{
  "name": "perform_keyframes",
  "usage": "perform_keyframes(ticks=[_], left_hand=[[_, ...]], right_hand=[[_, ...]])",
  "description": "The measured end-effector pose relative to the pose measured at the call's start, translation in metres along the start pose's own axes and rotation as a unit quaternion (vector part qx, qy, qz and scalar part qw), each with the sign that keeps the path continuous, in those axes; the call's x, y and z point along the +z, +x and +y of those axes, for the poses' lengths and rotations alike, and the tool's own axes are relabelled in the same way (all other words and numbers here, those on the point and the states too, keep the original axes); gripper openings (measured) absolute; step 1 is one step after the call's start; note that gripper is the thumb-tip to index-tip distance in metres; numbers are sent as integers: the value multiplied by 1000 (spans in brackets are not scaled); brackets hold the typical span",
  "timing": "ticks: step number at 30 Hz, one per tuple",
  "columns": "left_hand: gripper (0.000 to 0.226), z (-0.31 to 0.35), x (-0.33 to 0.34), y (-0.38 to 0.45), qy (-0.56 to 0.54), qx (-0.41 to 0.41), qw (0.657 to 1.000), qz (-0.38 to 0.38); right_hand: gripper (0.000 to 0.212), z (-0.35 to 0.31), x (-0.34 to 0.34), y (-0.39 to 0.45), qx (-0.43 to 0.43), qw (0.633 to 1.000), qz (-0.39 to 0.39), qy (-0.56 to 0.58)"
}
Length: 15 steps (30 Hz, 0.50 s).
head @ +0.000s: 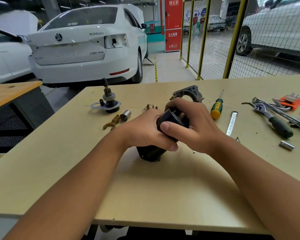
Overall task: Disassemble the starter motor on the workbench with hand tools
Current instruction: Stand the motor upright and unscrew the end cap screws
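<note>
The black cylindrical starter motor body (170, 118) stands tilted on the workbench (145, 187), its lower end (150, 154) on the board. My left hand (144, 132) grips it from the left with fingers curled round the housing. My right hand (192, 125) wraps the upper end, thumb across the front. Removed parts lie behind: the drive pinion assembly (109, 103), a brass shift fork (112, 122), a small metal sleeve (125, 115), the grey aluminium nose housing (189, 93) and brush parts (150, 107), partly hidden by my hands.
Right of my hands lie a green-yellow screwdriver (216, 108), a flat spanner (231, 122), a ratchet wrench (274, 121), a loose socket (286, 145) and an orange hex key set (290, 101). A white car (87, 47) and yellow mesh fencing (215, 40) stand beyond the bench.
</note>
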<state>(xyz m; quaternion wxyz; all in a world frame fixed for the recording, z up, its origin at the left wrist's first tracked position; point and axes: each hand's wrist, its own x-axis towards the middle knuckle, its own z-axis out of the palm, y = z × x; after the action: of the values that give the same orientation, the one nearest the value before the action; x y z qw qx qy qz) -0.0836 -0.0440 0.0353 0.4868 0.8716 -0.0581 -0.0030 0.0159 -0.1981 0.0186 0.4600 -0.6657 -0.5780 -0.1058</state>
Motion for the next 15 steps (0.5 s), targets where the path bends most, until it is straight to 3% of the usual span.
perform_keyframes(ticks=[7,15], left_hand=[[26,1,1,0,-6,10,1000,-1],[24,-1,-3,-1,-25,20,999,-21]], right_hand=[[48,-2,3,-5,9,999,45,-16],[42,-3,3,-3,28,998,40,28]])
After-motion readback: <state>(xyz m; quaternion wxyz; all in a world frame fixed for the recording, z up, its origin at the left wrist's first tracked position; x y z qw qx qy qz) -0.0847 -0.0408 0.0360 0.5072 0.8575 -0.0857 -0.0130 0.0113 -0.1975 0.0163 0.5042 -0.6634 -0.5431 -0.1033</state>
